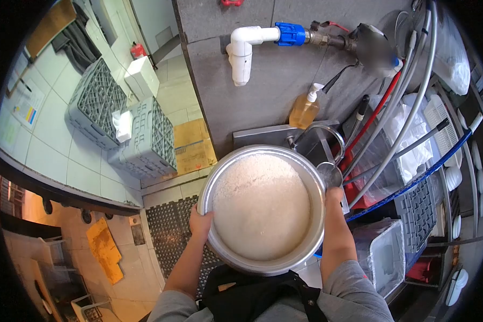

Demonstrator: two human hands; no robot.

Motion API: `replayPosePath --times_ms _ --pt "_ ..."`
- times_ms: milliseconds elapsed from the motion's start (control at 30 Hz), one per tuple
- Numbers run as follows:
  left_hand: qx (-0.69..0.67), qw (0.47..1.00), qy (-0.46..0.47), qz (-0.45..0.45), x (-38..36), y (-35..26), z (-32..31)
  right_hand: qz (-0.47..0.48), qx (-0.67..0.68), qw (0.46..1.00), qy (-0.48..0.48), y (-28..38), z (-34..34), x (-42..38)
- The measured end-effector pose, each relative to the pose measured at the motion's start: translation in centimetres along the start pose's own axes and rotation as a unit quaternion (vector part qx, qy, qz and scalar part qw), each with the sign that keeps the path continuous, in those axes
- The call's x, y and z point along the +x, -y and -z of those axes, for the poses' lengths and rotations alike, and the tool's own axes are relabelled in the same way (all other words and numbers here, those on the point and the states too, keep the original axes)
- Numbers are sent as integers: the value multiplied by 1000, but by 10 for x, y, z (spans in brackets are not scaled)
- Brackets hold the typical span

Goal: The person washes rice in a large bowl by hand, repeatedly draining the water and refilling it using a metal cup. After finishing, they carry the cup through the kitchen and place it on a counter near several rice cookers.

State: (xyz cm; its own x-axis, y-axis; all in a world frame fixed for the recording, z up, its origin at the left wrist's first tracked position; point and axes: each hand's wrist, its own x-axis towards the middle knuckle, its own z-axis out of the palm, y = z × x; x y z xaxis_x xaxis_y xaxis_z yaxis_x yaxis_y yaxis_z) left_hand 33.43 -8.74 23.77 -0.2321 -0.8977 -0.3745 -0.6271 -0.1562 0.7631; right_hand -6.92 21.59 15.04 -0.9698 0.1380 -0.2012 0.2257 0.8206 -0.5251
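A large round metal pot [317, 225] is in front of my body, close above the apron. It holds white rice [260, 164], heaped toward the far side, with cloudy water [263, 220] over the nearer part. My left hand [200, 221] grips the pot's left side, thumb at the rim. On the opposite side my right hand [334, 195] is closed at the pot's edge, its fingers mostly hidden. Just beyond the right fingers shows a small round metal cup [329, 174], overlapping the sink area.
A small steel sink [241, 137] with a curved faucet [338, 144] lies behind the pot. A soap pump bottle [305, 109] stands there. Hoses [408, 115] hang at the right, above a clear plastic bin [387, 252]. Grey crates [145, 137] stand left, near a perforated floor mat [172, 228].
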Motion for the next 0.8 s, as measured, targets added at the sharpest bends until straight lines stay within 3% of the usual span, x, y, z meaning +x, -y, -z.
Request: replayPosePath --times_ms 200,333,533,633,800 --pt "10 1000 -1 -3 0 1 0 -29 18 999 -2 5 2 -5" --pt "15 1000 -5 -10 1 1 0 -153 217 964 -22 31 15 -30" --pt "19 1000 -8 0 -5 -8 4 -186 209 960 18 51 36 -45" --pt "11 1000 -7 -1 -6 -11 4 -122 163 979 -7 17 8 -12" --pt "11 1000 -6 1 -5 -9 3 -139 164 976 -22 35 23 -31"
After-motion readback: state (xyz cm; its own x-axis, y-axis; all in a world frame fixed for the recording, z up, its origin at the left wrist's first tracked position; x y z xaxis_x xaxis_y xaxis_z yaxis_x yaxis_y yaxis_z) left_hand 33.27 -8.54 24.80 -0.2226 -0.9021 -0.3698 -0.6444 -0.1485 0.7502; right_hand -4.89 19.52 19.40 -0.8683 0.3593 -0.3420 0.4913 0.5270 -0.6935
